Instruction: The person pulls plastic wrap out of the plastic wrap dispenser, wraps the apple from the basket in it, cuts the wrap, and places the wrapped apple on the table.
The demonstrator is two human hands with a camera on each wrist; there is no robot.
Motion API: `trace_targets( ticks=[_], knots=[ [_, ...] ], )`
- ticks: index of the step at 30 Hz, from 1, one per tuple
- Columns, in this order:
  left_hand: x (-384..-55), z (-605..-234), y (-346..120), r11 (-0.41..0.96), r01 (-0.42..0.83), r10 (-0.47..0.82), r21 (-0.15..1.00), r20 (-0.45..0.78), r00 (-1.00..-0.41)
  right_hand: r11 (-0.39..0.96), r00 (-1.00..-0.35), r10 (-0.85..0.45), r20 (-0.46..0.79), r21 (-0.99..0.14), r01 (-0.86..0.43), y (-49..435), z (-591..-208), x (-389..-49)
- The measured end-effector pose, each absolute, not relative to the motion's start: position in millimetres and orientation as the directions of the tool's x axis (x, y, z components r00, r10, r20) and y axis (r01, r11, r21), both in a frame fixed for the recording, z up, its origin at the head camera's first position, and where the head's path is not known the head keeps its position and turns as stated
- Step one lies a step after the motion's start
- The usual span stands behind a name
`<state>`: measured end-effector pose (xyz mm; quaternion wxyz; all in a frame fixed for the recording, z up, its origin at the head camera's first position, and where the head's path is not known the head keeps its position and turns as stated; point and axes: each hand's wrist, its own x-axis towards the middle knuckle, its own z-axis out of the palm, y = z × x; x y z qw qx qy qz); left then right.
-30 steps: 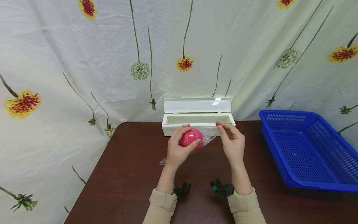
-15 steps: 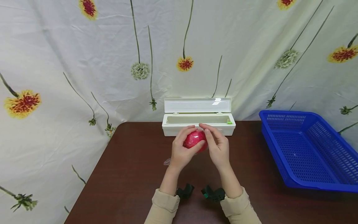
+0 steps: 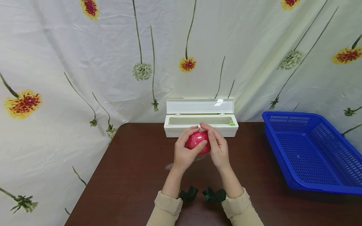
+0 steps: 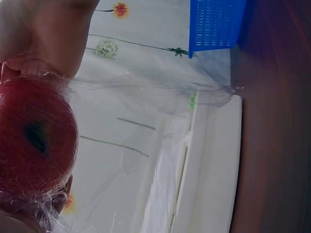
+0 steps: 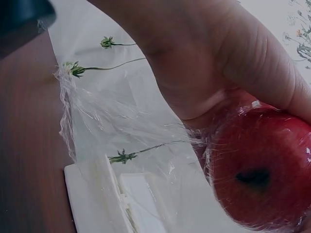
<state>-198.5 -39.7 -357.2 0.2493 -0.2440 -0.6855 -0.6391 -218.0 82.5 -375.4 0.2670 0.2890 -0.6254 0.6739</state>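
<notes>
A red apple [image 3: 197,141] is wrapped in clear plastic film and held up over the table's far part. My left hand [image 3: 183,150] grips its left side, thumb across the near face. Against its right side my right hand [image 3: 219,147] cups the apple, with its fingers bent over the top. In the left wrist view, the apple [image 4: 34,136] shows a dark hollow through the film, and a loose sheet of film [image 4: 209,94] hangs from it. In the right wrist view, a crumpled tail of film [image 5: 107,111] trails from the apple [image 5: 262,170] beside my left hand.
Just beyond the hands stands a long white box [image 3: 200,131] with its lid [image 3: 200,106] raised and a small green piece [image 3: 232,124] at its right end. To the right lies a blue basket [image 3: 278,150]. A flowered curtain [image 3: 113,62] hangs behind the brown table [image 3: 133,175].
My right hand has moved left from its spot out to the right, where it pulled the film, to the apple's side. My left hand has shifted slightly right with the apple.
</notes>
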Motion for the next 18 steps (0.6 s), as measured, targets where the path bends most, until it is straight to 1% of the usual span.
trace_targets(
  ticks=[6,10,13,18],
  knots=[
    [-198.0,-358.4,-37.2,0.030,0.651,0.018,0.758,0.651,-0.759,-0.041,-0.743,-0.015,0.669,-0.743,-0.668,82.4,-377.6,-220.0],
    [-196.6,-357.7,-34.8,0.010,0.645,0.022,0.764,0.645,-0.764,-0.111,-0.780,-0.038,0.624,-0.779,-0.618,83.2,-379.1,-221.8],
    [-197.9,-360.6,-34.0,-0.007,0.635,0.020,0.772,0.635,-0.772,-0.182,-0.781,-0.051,0.623,-0.775,-0.606,84.4,-380.5,-222.8],
    [-210.7,-376.4,-34.3,-0.064,0.605,-0.010,0.794,0.606,-0.796,-0.216,-0.752,-0.069,0.655,-0.746,-0.630,85.4,-381.1,-223.2]
  ],
)
